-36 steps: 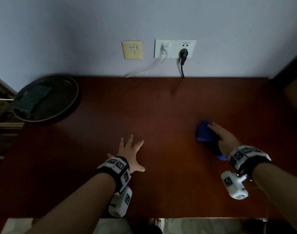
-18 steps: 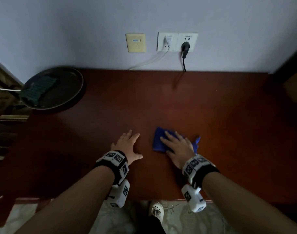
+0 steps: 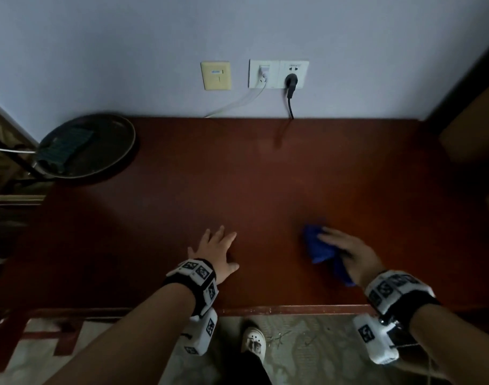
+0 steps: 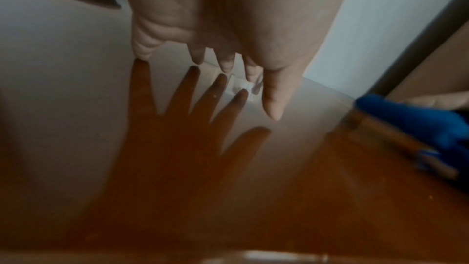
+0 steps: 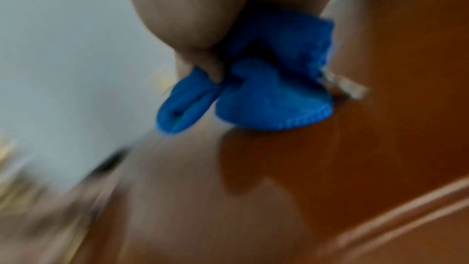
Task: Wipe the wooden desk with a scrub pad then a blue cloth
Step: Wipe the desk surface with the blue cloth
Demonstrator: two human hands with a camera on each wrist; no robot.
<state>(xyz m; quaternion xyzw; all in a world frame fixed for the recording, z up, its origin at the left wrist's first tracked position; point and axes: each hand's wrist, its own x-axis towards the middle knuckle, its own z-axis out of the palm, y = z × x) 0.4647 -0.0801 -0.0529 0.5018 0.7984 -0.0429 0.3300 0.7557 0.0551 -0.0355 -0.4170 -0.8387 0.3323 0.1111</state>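
- My right hand (image 3: 349, 252) lies on the cloth (image 3: 319, 250), palm down, with the fingers stretched forward over it; the cloth is bunched under the palm and pressed to the desk (image 3: 265, 176).
- From the right wrist view the cloth (image 5: 266, 91) shows as a crumpled blue wad with a stitched hem, folded under the heel of my hand (image 5: 193, 17). That view is badly smeared, so I cannot tell whether my thumb hooks round a fold or simply rests on it.
- The cloth sits on the near right part of the desk, close to the front edge and well apart from my left hand (image 3: 217, 251).
- My left hand is flat on the wood with the fingers spread and straight, holding nothing. The left wrist view shows the hand (image 4: 228, 27) and its reflection on the glossy desk (image 4: 330, 208), with the cloth (image 4: 416, 121) at the right edge of the picture.
- The scrub pad (image 3: 65, 147) lies in a dark round tray (image 3: 118, 157) at the far left corner of the desk, far from both hands.
- On the wall (image 3: 126, 51) behind the desk there are sockets (image 3: 278, 74) with a white and a black cable plugged in.
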